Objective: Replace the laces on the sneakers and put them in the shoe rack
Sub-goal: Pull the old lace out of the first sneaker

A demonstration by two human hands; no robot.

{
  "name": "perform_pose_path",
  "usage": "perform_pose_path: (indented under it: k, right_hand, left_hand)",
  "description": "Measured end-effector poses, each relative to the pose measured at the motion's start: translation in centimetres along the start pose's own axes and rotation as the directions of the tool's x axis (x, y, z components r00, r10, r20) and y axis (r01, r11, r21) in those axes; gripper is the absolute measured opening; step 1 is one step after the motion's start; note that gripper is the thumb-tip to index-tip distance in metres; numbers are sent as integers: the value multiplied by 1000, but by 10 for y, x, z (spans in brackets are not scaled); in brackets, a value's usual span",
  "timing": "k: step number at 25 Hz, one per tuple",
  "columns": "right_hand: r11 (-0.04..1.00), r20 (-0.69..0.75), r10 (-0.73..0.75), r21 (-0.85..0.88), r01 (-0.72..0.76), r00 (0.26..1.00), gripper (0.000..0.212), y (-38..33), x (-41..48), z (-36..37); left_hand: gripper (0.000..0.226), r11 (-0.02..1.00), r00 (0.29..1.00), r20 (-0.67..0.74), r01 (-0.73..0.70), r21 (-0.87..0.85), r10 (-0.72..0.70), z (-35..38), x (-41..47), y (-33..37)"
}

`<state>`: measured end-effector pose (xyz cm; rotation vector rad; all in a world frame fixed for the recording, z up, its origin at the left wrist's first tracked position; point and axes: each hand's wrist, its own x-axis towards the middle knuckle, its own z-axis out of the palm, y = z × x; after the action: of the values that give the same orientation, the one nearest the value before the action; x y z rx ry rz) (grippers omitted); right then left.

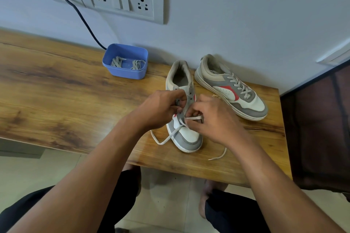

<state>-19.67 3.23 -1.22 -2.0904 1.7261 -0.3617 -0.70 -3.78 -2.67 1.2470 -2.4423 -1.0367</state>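
Wooden table (pixel 56 91) stands against a pale wall, with dark furniture (pixel 322 128) abutting its right end. A switch panel (pixel 123 0) is fixed to the wall at far left, and a dark cable (pixel 85 22) runs down from it behind the blue tub (pixel 123 73). Two grey, white and red sneakers are on the table's right half. The far sneaker (pixel 246 100) is fully laced and lies angled near the wall. The near sneaker (pixel 189 136) stands just left of it with its toe toward the table's near edge and its upper eyelets unlaced. The left hand (pixel 161 109) has its fingers curled round that shoe's eyelet edge; whether it also holds lace cannot be told. The right hand (pixel 214 119) pinches a pale lace (pixel 166 138) between thumb and fingertips over the shoe's middle. One end of the lace loops onto the table left of the toe; another end lies near the right wrist. The tub, at far centre, holds bundled grey laces (pixel 117 61).
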Motion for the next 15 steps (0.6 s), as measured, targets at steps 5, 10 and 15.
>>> perform_pose_path:
  k: [5, 10, 15]
  right_hand:
    - [984, -106, 56, 172, -37, 993, 10, 13, -6, -18]
    - [997, -26, -30, 63, 32, 999, 13, 6, -2, -2]
    - [972, -202, 30, 235, 18, 979, 7, 16, -4, -23]
  left_hand:
    - [18, 1000, 1000, -7, -1, -19, 1, 0, -1, 0]
    - [16, 1000, 1000, -4, -2, -5, 2, 1, 0, 0]
    - [16, 1000, 1000, -4, 3, -11, -3, 0, 0, 0]
